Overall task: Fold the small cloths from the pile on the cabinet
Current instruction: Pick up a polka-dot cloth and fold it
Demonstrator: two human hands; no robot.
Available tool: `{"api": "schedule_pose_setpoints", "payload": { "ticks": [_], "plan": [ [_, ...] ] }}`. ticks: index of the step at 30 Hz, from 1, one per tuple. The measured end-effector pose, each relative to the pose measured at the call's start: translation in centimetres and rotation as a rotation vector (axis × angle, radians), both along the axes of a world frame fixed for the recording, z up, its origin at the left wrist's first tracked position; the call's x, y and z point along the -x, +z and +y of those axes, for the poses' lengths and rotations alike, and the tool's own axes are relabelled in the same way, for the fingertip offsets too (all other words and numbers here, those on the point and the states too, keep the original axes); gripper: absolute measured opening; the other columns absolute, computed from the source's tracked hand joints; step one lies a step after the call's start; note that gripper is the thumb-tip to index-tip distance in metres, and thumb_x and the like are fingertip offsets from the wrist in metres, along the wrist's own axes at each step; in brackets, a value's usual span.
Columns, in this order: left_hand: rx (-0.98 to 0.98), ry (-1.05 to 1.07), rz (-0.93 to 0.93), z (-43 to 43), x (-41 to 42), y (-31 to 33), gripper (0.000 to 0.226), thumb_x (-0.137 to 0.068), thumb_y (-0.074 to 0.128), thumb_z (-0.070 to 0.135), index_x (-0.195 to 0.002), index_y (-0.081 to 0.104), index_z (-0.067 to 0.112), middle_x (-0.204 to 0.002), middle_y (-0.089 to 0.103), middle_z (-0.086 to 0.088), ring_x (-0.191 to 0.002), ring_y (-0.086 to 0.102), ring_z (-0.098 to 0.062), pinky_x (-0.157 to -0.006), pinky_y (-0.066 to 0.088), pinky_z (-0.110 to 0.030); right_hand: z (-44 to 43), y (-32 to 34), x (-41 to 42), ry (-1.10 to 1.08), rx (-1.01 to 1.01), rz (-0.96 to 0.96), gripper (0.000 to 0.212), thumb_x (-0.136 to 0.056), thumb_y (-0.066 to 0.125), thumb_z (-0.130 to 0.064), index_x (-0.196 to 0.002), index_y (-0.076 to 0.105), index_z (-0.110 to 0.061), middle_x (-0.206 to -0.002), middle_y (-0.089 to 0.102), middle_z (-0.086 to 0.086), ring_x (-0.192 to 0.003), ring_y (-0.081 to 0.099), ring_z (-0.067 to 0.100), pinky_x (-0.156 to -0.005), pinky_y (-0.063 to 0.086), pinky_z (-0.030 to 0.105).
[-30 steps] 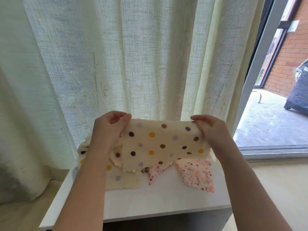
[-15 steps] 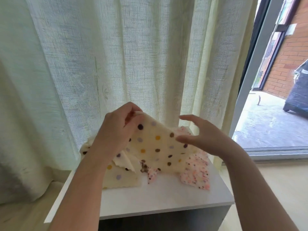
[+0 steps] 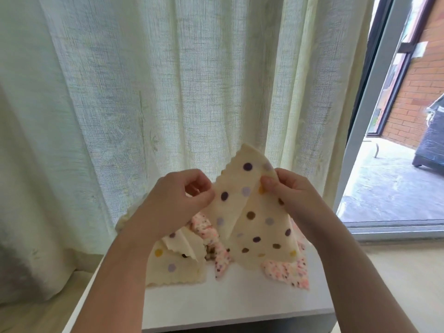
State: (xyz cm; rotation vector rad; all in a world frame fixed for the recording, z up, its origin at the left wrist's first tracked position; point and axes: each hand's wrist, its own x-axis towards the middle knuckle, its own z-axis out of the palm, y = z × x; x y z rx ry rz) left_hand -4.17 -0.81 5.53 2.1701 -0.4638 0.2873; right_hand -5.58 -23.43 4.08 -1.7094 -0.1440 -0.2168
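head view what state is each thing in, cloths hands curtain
dotted cloth, held up above the cabinet, one layer doubled over
left hand, pinches the cloth's left edge
right hand, pinches the cloth near its top
second dotted cloth, lying rumpled on the cabinet
pink speckled cloth, lying rumpled, partly hidden by the held cloth
curtain, drawn shut

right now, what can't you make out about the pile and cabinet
Head view: how many cloths the pile holds; the polka-dot cloth and left hand cover much of it.
Head view: the full shape of the pink speckled cloth, partly behind the polka-dot cloth.
Head view: the cabinet below its top, cut off by the bottom edge.
Head view: the dark object outside, cut off by the right edge.
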Motion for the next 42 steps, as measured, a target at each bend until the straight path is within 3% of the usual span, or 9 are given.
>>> {"api": "schedule_pose_setpoints", "payload": {
  "ticks": [3, 7, 10, 15, 21, 25, 29, 36, 42],
  "plan": [
    [0.273, -0.016, 0.016, -0.1, -0.1, 0.5, 0.01, -0.09, 0.063, 0.017, -0.08, 0.064, 0.018, -0.077, 0.072, -0.001, -0.079, 0.07, -0.019, -0.081, 0.052, -0.03, -0.1, 0.2, 0.2, 0.048, -0.015, 0.023, 0.016, -0.097, 0.057, -0.016, -0.091, 0.069, -0.009, -0.087, 0.075, 0.005, -0.079, 0.071, 0.02, -0.069, 0.056, 0.026],
    [0.47, -0.114, 0.066, -0.4, 0.7, 1.3, 0.008, -0.091, 0.062, 0.014, -0.083, 0.062, 0.015, -0.068, 0.069, 0.0, -0.065, 0.065, -0.011, -0.062, 0.048, -0.013, 0.2, 0.4, 0.5, 0.135, -0.164, 0.036, 0.02, -0.096, 0.051, -0.008, -0.103, 0.07, -0.006, -0.096, 0.074, 0.012, -0.086, 0.071, 0.025, -0.08, 0.058, 0.033],
    [0.397, -0.202, 0.111, -0.8, 1.4, 1.6, 0.007, -0.082, 0.069, 0.025, -0.078, 0.068, 0.019, -0.065, 0.063, 0.007, -0.064, 0.061, -0.005, -0.063, 0.048, -0.012, 0.8, 0.7, 0.6, 0.181, -0.251, 0.018, 0.024, -0.094, 0.046, -0.002, -0.096, 0.07, -0.007, -0.084, 0.07, 0.008, -0.075, 0.066, 0.018, -0.069, 0.054, 0.024],
    [0.133, -0.25, 0.274, -0.7, 1.0, 0.9, 0.021, -0.068, 0.074, 0.051, -0.073, 0.068, 0.031, -0.114, 0.065, 0.027, -0.106, 0.063, 0.001, -0.1, 0.041, -0.034, 1.3, 1.0, 0.9, 0.148, -0.414, -0.042, 0.047, -0.092, 0.033, 0.005, -0.068, 0.067, -0.017, -0.056, 0.055, -0.004, -0.05, 0.051, 0.007, -0.047, 0.042, 0.016],
    [0.228, -0.282, 0.27, -1.5, 1.2, 0.9, 0.009, -0.081, 0.075, 0.019, -0.075, 0.068, 0.019, -0.079, 0.073, 0.005, -0.074, 0.067, -0.004, -0.069, 0.048, -0.013, 0.9, 0.8, 0.9, 0.119, -0.447, -0.045, 0.032, -0.093, 0.039, 0.005, -0.085, 0.066, -0.011, -0.06, 0.059, -0.001, -0.054, 0.054, 0.009, -0.05, 0.045, 0.017],
    [0.386, -0.279, 0.163, -1.8, 1.0, 0.9, 0.008, -0.079, 0.075, 0.007, -0.077, 0.071, 0.014, -0.091, 0.075, 0.005, -0.09, 0.069, -0.007, -0.079, 0.051, -0.014, 1.0, 0.6, 0.8, 0.094, -0.454, -0.017, 0.03, -0.094, 0.044, 0.002, -0.09, 0.071, -0.012, -0.074, 0.068, 0.005, -0.066, 0.064, 0.014, -0.056, 0.051, 0.021],
    [0.395, -0.33, 0.238, -1.9, 1.0, 0.7, 0.005, -0.077, 0.075, 0.006, -0.079, 0.072, 0.01, -0.111, 0.072, 0.007, -0.102, 0.068, -0.011, -0.088, 0.053, -0.023, 1.5, 0.7, 1.1, 0.117, -0.462, -0.013, 0.028, -0.095, 0.042, 0.005, -0.089, 0.067, -0.009, -0.061, 0.065, 0.0, -0.053, 0.06, 0.009, -0.05, 0.048, 0.018],
    [0.337, -0.267, 0.299, -1.7, 0.9, 0.5, 0.006, -0.078, 0.076, 0.007, -0.079, 0.073, 0.012, -0.112, 0.072, 0.006, -0.1, 0.069, -0.012, -0.084, 0.052, -0.02, 1.9, 0.6, 1.2, 0.141, -0.477, -0.011, 0.042, -0.095, 0.043, 0.003, -0.078, 0.075, -0.018, -0.069, 0.068, 0.004, -0.062, 0.065, 0.015, -0.057, 0.053, 0.024],
    [0.265, -0.179, 0.201, -1.9, 1.3, 0.8, 0.005, -0.078, 0.077, 0.018, -0.076, 0.074, 0.021, -0.087, 0.072, -0.007, -0.088, 0.067, -0.023, -0.084, 0.051, -0.026, 2.0, 0.8, 1.6, 0.118, -0.387, -0.025, 0.042, -0.094, 0.046, 0.003, -0.076, 0.076, -0.02, -0.071, 0.069, 0.004, -0.065, 0.064, 0.015, -0.06, 0.053, 0.025]
  ]
}}
